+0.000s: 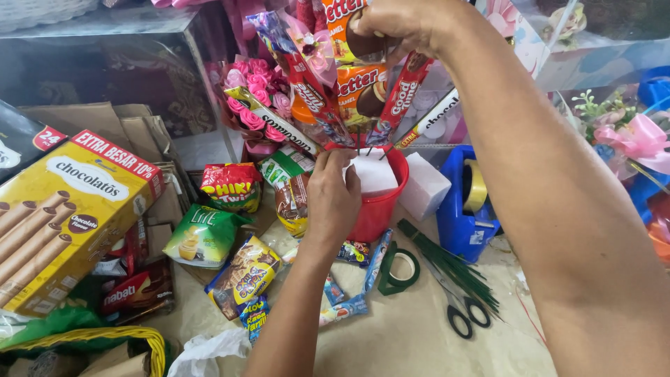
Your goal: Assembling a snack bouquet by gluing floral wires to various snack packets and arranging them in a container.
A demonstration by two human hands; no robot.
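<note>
Cluttered with snack packets, the pale paper-covered table (412, 342) fills the lower view, with glass display cases and pink ribbon flowers behind it. Near the middle stands a small red plastic bucket (380, 206) holding a white foam block (373, 174), from which thin sticks rise carrying snack wrappers. The left hand (333, 195) rests against the bucket's near rim, fingers curled loosely over the foam block, not clearly gripping anything. The right hand (401, 24) is raised above the bucket, closed on the top of an orange biscuit packet (356, 87) in the standing cluster. Beside that packet lean a red wafer stick wrapper (401, 98) and a bunch of small pink paper roses (255, 98). To the right of the bucket sit a blue tape dispenser (464, 209), green floral wires (450, 269), black-handled scissors (464, 318) and a roll of green tape (401, 269). On the left lies a large yellow box of chocolate wafer rolls (63, 216).
</note>
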